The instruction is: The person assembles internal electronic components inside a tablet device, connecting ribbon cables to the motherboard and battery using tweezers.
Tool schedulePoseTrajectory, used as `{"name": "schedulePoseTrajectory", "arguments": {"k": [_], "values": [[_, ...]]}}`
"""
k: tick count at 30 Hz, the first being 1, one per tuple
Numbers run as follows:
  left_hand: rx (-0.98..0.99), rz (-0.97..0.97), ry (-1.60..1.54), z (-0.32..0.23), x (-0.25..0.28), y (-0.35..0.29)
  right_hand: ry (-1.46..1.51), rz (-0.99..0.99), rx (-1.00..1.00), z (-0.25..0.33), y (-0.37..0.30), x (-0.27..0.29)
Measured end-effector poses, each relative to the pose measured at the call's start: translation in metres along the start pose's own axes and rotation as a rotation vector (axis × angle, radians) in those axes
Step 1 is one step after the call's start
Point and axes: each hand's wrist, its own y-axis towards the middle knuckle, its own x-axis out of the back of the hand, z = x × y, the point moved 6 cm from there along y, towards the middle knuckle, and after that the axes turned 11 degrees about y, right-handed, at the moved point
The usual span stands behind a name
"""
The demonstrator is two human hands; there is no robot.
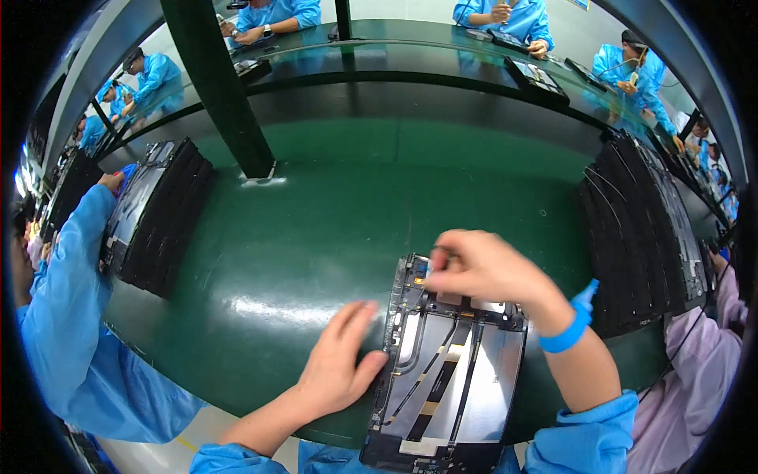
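An opened tablet-like device (450,379) lies in front of me, its silver metal inside facing up, with black cables and a dark ribbon running along it. My left hand (339,355) is beside its left edge, fingers stretched and apart, the thumb touching or nearly touching the frame. Over the device's far end, my right hand (489,272) is closed in a pinch near the small parts in the corner. Something small and dark shows between its fingers, too hidden to name. A blue wrist strap (572,324) circles my right wrist.
On the green table (316,221) stand black stacks of similar devices at the left (170,221) and right (639,229). A dark green post (225,95) rises at the back left. A person's blue sleeve (67,261) is close on the left; others work beyond the table.
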Motion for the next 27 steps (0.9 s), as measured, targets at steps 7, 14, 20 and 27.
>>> {"name": "schedulePoseTrajectory", "arguments": {"k": [7,14,20,27], "values": [[-0.024,0.337,0.015,-0.017,0.009,-0.08,-0.186,-0.38,-0.266,-0.048,-0.098,0.052],[-0.152,0.17,0.283,-0.048,-0.005,-0.101,-0.027,0.426,-0.424,-0.073,-0.142,-0.009],[-0.1,0.114,0.455,-0.052,-0.006,-0.098,0.023,0.33,-0.34,-0.069,-0.118,-0.013],[0.122,-0.092,0.586,0.014,-0.035,0.031,-0.189,-0.533,0.172,-0.051,-0.098,0.021]]}}
